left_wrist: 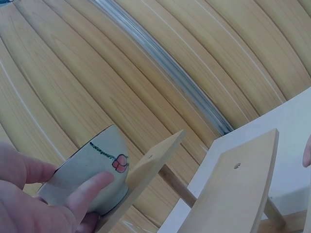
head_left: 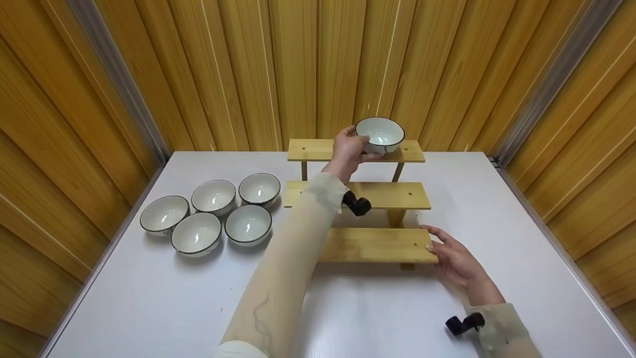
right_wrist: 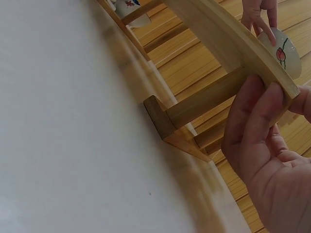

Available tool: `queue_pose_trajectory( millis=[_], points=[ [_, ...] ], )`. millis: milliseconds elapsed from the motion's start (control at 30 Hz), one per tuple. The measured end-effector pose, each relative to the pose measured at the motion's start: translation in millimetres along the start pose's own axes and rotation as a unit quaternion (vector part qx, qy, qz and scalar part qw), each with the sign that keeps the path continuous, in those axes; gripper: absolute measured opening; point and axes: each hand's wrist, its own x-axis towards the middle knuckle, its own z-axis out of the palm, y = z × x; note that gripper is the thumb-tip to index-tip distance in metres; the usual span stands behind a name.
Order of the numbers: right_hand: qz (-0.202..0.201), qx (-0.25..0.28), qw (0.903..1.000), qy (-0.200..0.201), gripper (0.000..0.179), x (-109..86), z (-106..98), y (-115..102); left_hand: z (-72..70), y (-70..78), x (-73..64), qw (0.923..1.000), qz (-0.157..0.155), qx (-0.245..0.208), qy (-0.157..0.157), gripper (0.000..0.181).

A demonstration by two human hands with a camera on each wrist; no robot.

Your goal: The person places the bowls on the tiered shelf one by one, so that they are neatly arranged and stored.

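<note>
At the right part of the top shelf, my left hand [head_left: 349, 147] grips a white bowl [head_left: 380, 133] with a dark rim, thumb at the near side. In the left wrist view the bowl [left_wrist: 92, 170] shows a painted red flower, its foot at the shelf board [left_wrist: 150, 158]. A three-tier wooden stand [head_left: 377, 245] rises in steps toward the back. My right hand [head_left: 457, 261] holds the right end of its lowest board; in the right wrist view the fingers [right_wrist: 257, 116] curl under that board, with the thumb on the other side.
Several matching bowls, among them a front one [head_left: 197, 234] and a back one [head_left: 260, 189], stand upright in a group left of the stand. The white table [head_left: 367, 308] is bounded by wood-patterned walls [head_left: 238, 74] at the back and sides.
</note>
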Motion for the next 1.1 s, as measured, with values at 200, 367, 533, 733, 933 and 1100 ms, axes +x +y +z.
queue_pose_trajectory(
  millis=[200,367,533,733,933,1100],
  points=[
    [0.0,-0.028,0.9995,0.016,0.046,0.2,0.4,0.9,-3.2,1.9,1.8,0.9998,-0.018,0.002,-0.011,0.063],
    [0.005,-0.038,0.9988,0.03,0.046,2.8,1.2,1.0,-8.8,5.8,2.9,0.9991,-0.033,0.016,-0.019,0.066],
    [0.0,-0.014,0.9999,0.005,0.045,4.3,0.2,0.2,-15.5,9.7,0.9,0.9983,-0.043,0.03,-0.026,0.068],
    [-0.001,0.022,0.9995,-0.023,0.045,4.2,-2.0,-0.9,-30.6,14.7,-5.3,0.9976,-0.054,0.007,-0.042,0.067],
    [0.006,0.016,0.9998,-0.013,0.046,4.0,-1.9,-1.2,-55.8,22.0,-22.9,0.9986,-0.034,-0.006,-0.039,0.06],
    [0.009,0.02,0.9997,-0.006,0.044,1.5,-2.1,-2.8,-83.7,26.8,-46.7,0.9981,-0.006,-0.02,-0.058,0.054]
  ],
)
